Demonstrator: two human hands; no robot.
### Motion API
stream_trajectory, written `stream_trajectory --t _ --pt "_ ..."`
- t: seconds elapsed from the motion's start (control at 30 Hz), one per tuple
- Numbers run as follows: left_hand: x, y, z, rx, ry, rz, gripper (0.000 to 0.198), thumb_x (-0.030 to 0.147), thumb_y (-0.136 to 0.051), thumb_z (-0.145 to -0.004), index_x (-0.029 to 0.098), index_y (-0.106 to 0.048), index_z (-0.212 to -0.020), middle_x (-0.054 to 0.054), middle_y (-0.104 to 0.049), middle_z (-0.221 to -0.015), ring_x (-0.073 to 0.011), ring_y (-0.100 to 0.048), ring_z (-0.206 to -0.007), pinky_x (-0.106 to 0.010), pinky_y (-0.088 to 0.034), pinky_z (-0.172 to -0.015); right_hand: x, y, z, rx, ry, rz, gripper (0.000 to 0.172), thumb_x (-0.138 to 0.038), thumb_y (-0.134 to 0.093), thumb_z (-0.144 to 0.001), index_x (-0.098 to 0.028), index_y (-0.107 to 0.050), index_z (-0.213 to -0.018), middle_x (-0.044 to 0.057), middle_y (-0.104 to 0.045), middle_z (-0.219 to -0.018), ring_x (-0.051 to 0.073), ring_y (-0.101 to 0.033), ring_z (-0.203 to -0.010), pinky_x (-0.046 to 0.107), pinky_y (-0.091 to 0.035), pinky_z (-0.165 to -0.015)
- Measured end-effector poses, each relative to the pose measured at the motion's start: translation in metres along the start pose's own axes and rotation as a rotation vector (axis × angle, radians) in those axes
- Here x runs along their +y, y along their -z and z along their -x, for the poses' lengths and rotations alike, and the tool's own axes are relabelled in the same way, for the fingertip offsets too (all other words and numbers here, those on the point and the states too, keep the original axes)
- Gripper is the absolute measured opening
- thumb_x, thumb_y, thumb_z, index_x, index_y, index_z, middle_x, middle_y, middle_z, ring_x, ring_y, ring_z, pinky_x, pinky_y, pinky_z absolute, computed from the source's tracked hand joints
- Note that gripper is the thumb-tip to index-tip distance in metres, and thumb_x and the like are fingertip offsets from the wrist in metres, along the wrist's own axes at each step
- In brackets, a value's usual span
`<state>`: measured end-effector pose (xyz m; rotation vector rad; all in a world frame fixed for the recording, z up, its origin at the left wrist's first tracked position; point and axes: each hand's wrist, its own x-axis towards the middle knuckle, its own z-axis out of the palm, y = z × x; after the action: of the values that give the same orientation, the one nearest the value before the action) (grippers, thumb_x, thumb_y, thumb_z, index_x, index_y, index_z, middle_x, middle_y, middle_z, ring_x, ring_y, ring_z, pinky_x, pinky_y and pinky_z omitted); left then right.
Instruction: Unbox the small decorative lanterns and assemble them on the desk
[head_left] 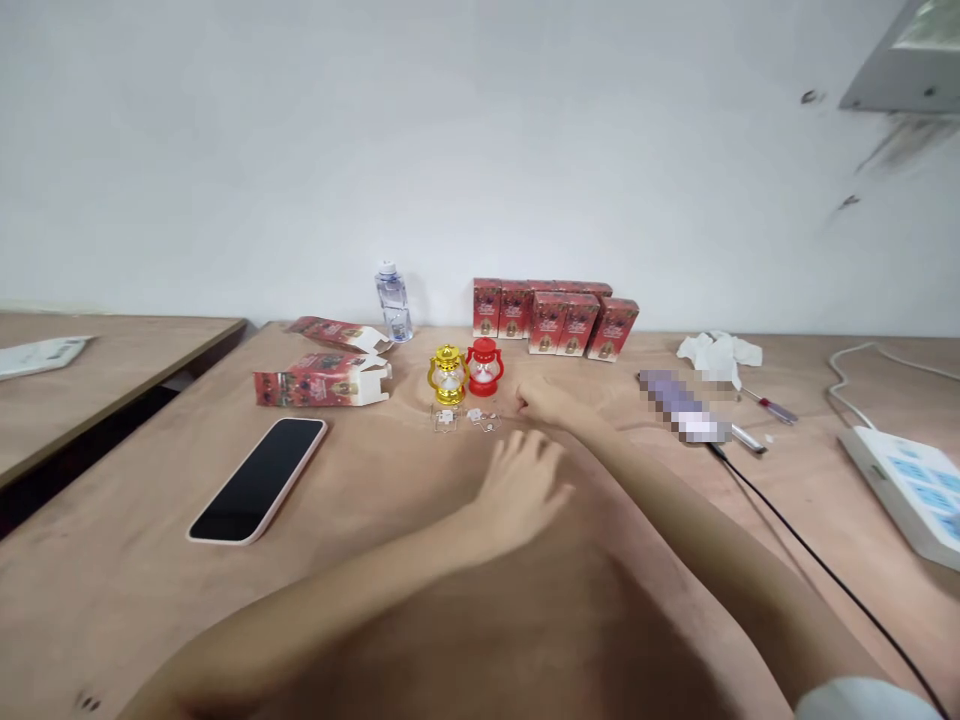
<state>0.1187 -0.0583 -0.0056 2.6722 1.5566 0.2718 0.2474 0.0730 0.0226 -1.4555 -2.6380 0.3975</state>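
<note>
My left hand (523, 485) hovers over the middle of the table, a little blurred, fingers spread and nothing in them. Farther back, my right hand (541, 402) is beside the red lantern with its fingers curled in; anything within them is hidden. The small red lantern (484, 370) stands upright next to a gold lantern (448, 377), both with clear middles. In front of the gold one lies a thin wire piece with a white tag (445, 418). A similar wire piece (484, 418) lies before the red one.
Red printed boxes (550, 325) stand by the wall; opened boxes (322, 382) lie left, near a water bottle (393, 303). A phone (259, 482) is front left. Rightward are crumpled tissue (718, 355), a screwdriver (772, 407), a black cable (802, 545) and a power strip (911, 485).
</note>
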Motion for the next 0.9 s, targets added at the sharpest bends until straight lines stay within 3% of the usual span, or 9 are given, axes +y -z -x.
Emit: stream_trajectory --t 0.2,0.57,0.77,0.9 --pt "-0.029 -0.008 -0.014 0.022 0.113 -0.061 0.059 0.044 -0.044 -0.088 0.010 -0.037 -0.136 -0.017 -0.033 -0.145 -0.0341 -0.028 -0.135 -0.048 -0.027 -0.109 -0.004 0.001 -0.003 0.024 0.005 0.073 0.017 -0.003 -0.053 -0.064 -0.010 -0.067 -0.070 0.009 -0.067 -0.073 0.015 -0.054 -0.065 0.023 -0.035 -0.061" --pt "-0.058 -0.014 -0.008 0.031 -0.042 0.058 0.055 0.040 -0.044 -0.087 0.012 -0.041 -0.135 -0.011 -0.029 -0.148 -0.0290 -0.022 -0.138 -0.052 -0.022 -0.112 -0.002 -0.016 -0.008 0.178 -0.039 -0.070 0.021 -0.001 -0.050 -0.070 -0.014 -0.061 -0.083 0.006 -0.066 -0.081 0.014 -0.059 -0.073 0.021 -0.040 -0.064" --pt "-0.057 -0.016 -0.006 0.170 -0.128 0.093 0.043 0.034 -0.047 -0.085 0.011 -0.054 -0.120 -0.013 -0.045 -0.139 -0.0273 -0.031 -0.135 -0.049 -0.022 -0.113 -0.024 -0.028 -0.020 0.254 -0.005 -0.186 0.021 -0.008 -0.047 -0.080 -0.017 -0.061 -0.093 0.003 -0.068 -0.080 0.012 -0.061 -0.072 0.020 -0.041 -0.064" --pt "-0.055 -0.015 -0.004 0.229 -0.166 0.110 0.030 0.025 -0.045 -0.084 0.013 -0.059 -0.108 -0.013 -0.052 -0.132 -0.0271 -0.039 -0.129 -0.048 -0.027 -0.110 -0.024 -0.029 -0.023 0.312 -0.021 -0.177 0.024 -0.011 -0.044 -0.083 -0.018 -0.063 -0.097 0.006 -0.068 -0.085 0.016 -0.061 -0.073 0.024 -0.041 -0.067"
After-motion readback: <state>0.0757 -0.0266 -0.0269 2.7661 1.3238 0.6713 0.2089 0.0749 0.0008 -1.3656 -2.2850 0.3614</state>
